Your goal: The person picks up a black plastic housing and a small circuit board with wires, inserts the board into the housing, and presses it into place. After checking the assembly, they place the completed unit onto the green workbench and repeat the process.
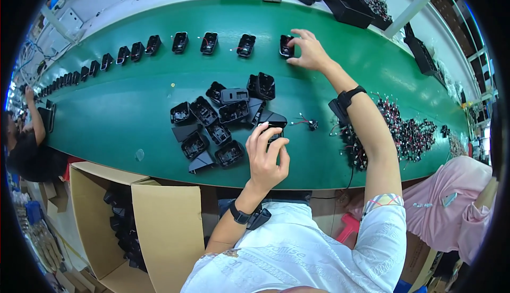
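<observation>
My right hand reaches to the far side of the green table, thumb and fingers closed around the ends of a small black plastic housing with wires inside. That housing stands at the right end of a spaced row of similar housings. My left hand is nearer me, fingers curled over another black housing at the right edge of a loose pile of housings; the fingers partly hide it. Right of the pile lies a small black part with red and white wires.
A heap of wired small parts covers the table's right side, under my right forearm. An open cardboard box with black parts stands at the near left. A black bin sits at the back. Another person is at the far left; pink cloth hangs at right.
</observation>
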The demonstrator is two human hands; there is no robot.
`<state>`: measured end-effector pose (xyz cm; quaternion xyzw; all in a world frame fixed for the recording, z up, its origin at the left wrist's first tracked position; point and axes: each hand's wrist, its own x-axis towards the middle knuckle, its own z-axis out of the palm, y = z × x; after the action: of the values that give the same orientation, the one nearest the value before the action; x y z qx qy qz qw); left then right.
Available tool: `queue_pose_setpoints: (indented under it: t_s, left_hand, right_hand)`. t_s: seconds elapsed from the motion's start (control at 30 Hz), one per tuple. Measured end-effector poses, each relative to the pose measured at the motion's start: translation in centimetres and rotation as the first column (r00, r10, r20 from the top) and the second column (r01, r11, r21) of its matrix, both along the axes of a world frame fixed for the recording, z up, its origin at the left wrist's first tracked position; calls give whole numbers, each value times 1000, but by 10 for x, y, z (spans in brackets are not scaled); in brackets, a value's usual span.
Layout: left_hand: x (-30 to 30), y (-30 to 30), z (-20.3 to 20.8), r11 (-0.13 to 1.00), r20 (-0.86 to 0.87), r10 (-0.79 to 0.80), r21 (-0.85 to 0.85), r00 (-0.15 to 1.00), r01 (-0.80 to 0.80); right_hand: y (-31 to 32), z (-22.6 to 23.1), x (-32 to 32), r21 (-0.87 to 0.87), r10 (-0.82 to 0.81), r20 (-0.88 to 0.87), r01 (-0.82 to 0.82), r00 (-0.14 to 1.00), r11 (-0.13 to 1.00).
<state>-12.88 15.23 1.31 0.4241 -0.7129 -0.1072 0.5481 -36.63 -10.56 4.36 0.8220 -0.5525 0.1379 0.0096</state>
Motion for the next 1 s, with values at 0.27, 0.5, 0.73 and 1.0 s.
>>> queue_pose_setpoints:
  t_s: [0.27,0.5,0.73,1.0]
  left_hand:
    - [11,0,0,992,87,35,119,996,-45]
    - [1,-3,-6,980,134,-122,172,983,98]
    - [3,2,-1,959,106,-223,200,969,199]
    - [6,0,-8,918,51,-261,323,964,231]
  right_hand:
    - [154,101,9,330,-40,161,-16,986,944]
    - [239,16,18,300,-205,216,134,955,944]
    - [249,8,28,355,-317,478,150,819,923]
    - [261,5,21,326,-312,545,146,779,934]
